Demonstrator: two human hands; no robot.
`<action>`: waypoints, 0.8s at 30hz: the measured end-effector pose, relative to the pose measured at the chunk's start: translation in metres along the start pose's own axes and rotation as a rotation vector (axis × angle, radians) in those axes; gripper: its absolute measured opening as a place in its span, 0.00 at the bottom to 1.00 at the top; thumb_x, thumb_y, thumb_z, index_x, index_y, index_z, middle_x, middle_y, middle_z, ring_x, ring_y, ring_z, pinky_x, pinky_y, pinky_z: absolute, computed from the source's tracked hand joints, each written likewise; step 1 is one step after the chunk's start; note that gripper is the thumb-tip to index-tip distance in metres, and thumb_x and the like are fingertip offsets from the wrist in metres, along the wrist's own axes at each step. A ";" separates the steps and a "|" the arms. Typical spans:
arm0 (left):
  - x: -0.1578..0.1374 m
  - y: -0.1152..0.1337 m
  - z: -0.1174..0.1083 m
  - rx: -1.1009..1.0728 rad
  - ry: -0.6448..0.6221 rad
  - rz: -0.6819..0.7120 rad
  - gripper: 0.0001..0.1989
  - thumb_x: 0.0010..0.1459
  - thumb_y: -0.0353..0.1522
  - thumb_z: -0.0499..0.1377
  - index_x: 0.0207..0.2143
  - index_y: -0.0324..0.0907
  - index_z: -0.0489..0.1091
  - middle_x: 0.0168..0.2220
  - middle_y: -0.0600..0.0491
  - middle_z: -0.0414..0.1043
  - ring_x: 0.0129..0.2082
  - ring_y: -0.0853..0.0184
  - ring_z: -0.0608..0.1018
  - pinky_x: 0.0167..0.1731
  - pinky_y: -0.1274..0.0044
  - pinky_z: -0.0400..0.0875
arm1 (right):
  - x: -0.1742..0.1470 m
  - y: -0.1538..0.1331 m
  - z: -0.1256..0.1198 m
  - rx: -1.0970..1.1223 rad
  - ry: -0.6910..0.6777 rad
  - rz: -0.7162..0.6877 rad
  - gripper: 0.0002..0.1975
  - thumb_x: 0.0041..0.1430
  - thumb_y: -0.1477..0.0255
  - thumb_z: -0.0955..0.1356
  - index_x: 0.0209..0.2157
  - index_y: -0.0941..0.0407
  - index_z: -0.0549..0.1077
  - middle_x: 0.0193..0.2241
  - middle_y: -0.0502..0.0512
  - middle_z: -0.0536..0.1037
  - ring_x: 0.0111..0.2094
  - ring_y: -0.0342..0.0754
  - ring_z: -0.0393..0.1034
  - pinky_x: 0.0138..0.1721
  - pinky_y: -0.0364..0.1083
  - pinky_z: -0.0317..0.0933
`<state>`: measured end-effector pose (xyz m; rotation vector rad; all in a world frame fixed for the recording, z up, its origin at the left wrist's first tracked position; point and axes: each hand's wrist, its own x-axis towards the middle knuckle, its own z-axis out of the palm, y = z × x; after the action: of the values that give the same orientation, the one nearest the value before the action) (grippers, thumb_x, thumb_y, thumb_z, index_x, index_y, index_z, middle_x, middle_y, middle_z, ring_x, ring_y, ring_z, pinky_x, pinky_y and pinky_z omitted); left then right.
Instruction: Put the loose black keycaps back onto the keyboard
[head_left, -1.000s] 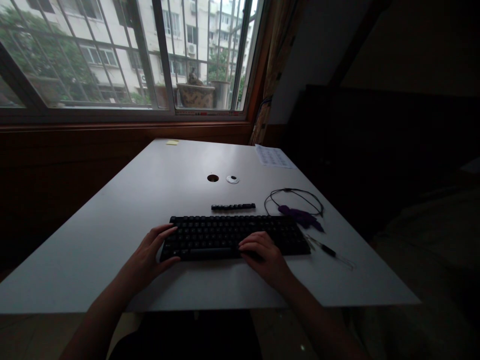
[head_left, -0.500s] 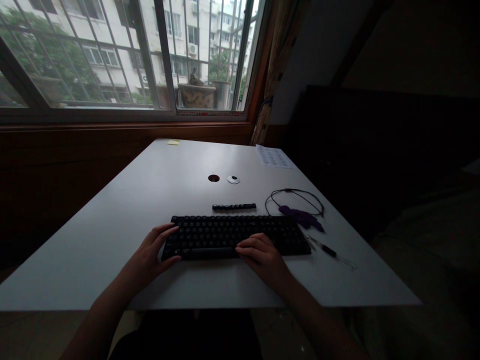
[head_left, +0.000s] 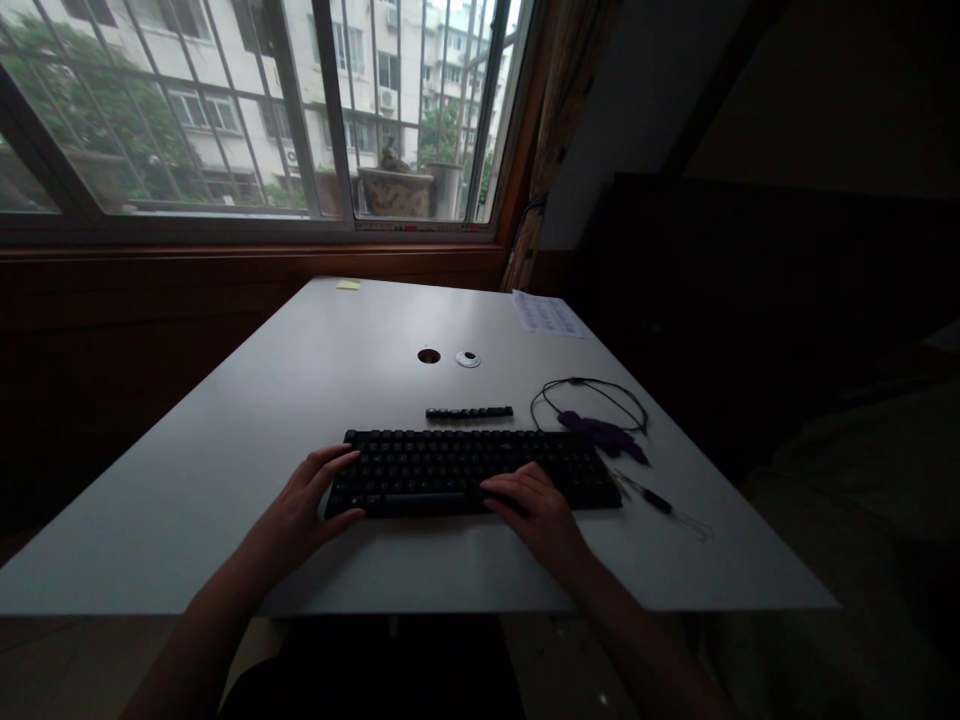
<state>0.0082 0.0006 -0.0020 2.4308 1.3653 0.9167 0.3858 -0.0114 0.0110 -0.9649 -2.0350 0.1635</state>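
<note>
A black keyboard lies across the white desk in front of me. My left hand holds its left end, fingers on the far corner and thumb at the near corner. Over the near edge, right of the long space bar, my right hand has fingers and thumb drawn together in a pinch. Something small and dark may be between them, but I cannot make it out. Just beyond the keyboard lies a row of loose black keycaps.
Right of the keyboard lie a wire keycap puller, a purple cloth and a looped black cable. Farther back are a round desk hole, its white cover, a printed sheet and yellow notes.
My right hand has shifted slightly to the right along the keyboard's near edge, its fingers still together. My left hand stays on the left end.
</note>
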 end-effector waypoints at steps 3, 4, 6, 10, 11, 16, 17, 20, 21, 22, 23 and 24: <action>0.000 -0.001 0.001 0.005 -0.003 -0.005 0.32 0.63 0.41 0.63 0.66 0.55 0.55 0.65 0.47 0.58 0.63 0.51 0.68 0.60 0.53 0.69 | 0.000 0.000 0.002 -0.011 -0.026 -0.042 0.10 0.63 0.74 0.72 0.46 0.48 0.79 0.41 0.51 0.83 0.38 0.49 0.71 0.41 0.50 0.71; 0.000 -0.002 0.002 0.006 -0.003 -0.005 0.32 0.63 0.42 0.63 0.66 0.55 0.55 0.65 0.47 0.58 0.63 0.51 0.68 0.60 0.53 0.69 | 0.000 -0.001 0.002 -0.020 -0.028 -0.057 0.10 0.64 0.74 0.72 0.45 0.48 0.80 0.41 0.51 0.84 0.38 0.48 0.71 0.41 0.50 0.71; 0.000 -0.003 0.002 0.008 -0.004 -0.003 0.32 0.63 0.42 0.63 0.66 0.55 0.56 0.65 0.47 0.58 0.63 0.51 0.68 0.60 0.53 0.69 | 0.000 -0.001 0.003 -0.032 -0.020 -0.081 0.09 0.64 0.73 0.71 0.45 0.49 0.80 0.41 0.51 0.84 0.38 0.48 0.71 0.40 0.49 0.71; -0.001 -0.004 0.002 0.013 -0.008 -0.002 0.32 0.63 0.42 0.63 0.66 0.55 0.55 0.65 0.47 0.58 0.64 0.51 0.68 0.61 0.54 0.69 | 0.002 -0.004 0.002 -0.026 -0.013 -0.106 0.09 0.65 0.74 0.71 0.44 0.49 0.80 0.41 0.51 0.84 0.38 0.48 0.71 0.39 0.49 0.71; -0.001 -0.004 0.002 0.013 -0.011 -0.004 0.32 0.63 0.42 0.63 0.66 0.55 0.55 0.65 0.47 0.58 0.64 0.51 0.67 0.61 0.54 0.69 | 0.002 -0.004 0.001 -0.026 -0.014 -0.105 0.09 0.65 0.74 0.71 0.44 0.49 0.80 0.41 0.51 0.84 0.38 0.48 0.71 0.39 0.49 0.71; -0.001 -0.003 0.002 0.003 -0.016 -0.011 0.32 0.63 0.42 0.62 0.66 0.55 0.55 0.65 0.46 0.57 0.64 0.51 0.67 0.61 0.52 0.68 | 0.003 -0.006 0.001 -0.031 -0.020 -0.095 0.08 0.64 0.75 0.71 0.44 0.50 0.80 0.40 0.52 0.84 0.37 0.48 0.70 0.39 0.49 0.71; -0.001 -0.004 0.002 0.002 -0.016 -0.010 0.32 0.63 0.42 0.62 0.66 0.55 0.55 0.65 0.46 0.57 0.64 0.51 0.67 0.61 0.52 0.68 | 0.003 -0.006 0.001 -0.040 -0.023 -0.101 0.08 0.64 0.75 0.71 0.44 0.50 0.80 0.40 0.52 0.83 0.38 0.48 0.70 0.40 0.49 0.71; -0.001 -0.004 0.002 0.001 -0.020 -0.013 0.32 0.63 0.42 0.63 0.66 0.55 0.55 0.65 0.46 0.57 0.64 0.51 0.67 0.62 0.52 0.68 | 0.001 -0.004 0.003 -0.081 -0.024 -0.117 0.08 0.64 0.74 0.71 0.43 0.49 0.80 0.41 0.53 0.83 0.41 0.50 0.70 0.43 0.51 0.71; -0.001 -0.004 0.002 0.002 -0.021 -0.014 0.32 0.63 0.42 0.63 0.66 0.55 0.55 0.65 0.46 0.57 0.64 0.51 0.67 0.62 0.52 0.68 | 0.001 -0.003 0.003 -0.090 -0.023 -0.117 0.07 0.64 0.74 0.71 0.42 0.49 0.80 0.42 0.53 0.82 0.42 0.50 0.70 0.44 0.52 0.71; -0.001 -0.004 0.002 0.002 -0.021 -0.015 0.32 0.63 0.42 0.63 0.66 0.55 0.55 0.65 0.46 0.57 0.64 0.51 0.67 0.61 0.52 0.68 | 0.000 -0.002 0.004 -0.091 -0.023 -0.118 0.07 0.64 0.75 0.72 0.42 0.49 0.80 0.42 0.53 0.82 0.42 0.50 0.70 0.44 0.52 0.71; -0.001 -0.003 0.002 0.001 -0.020 -0.013 0.32 0.63 0.42 0.63 0.66 0.55 0.55 0.65 0.46 0.58 0.64 0.51 0.67 0.61 0.52 0.68 | 0.000 -0.002 0.004 -0.088 -0.027 -0.118 0.08 0.63 0.75 0.72 0.42 0.49 0.80 0.42 0.53 0.82 0.42 0.50 0.70 0.44 0.52 0.71; -0.001 -0.003 0.001 0.001 -0.019 -0.011 0.32 0.63 0.42 0.63 0.66 0.55 0.55 0.65 0.47 0.58 0.64 0.51 0.67 0.61 0.53 0.68 | -0.001 -0.001 0.004 -0.082 -0.036 -0.113 0.09 0.63 0.75 0.72 0.44 0.49 0.80 0.42 0.53 0.82 0.42 0.50 0.71 0.44 0.52 0.71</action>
<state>0.0068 0.0015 -0.0048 2.4240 1.3717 0.8883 0.3824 -0.0117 0.0083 -0.8995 -2.1374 0.0376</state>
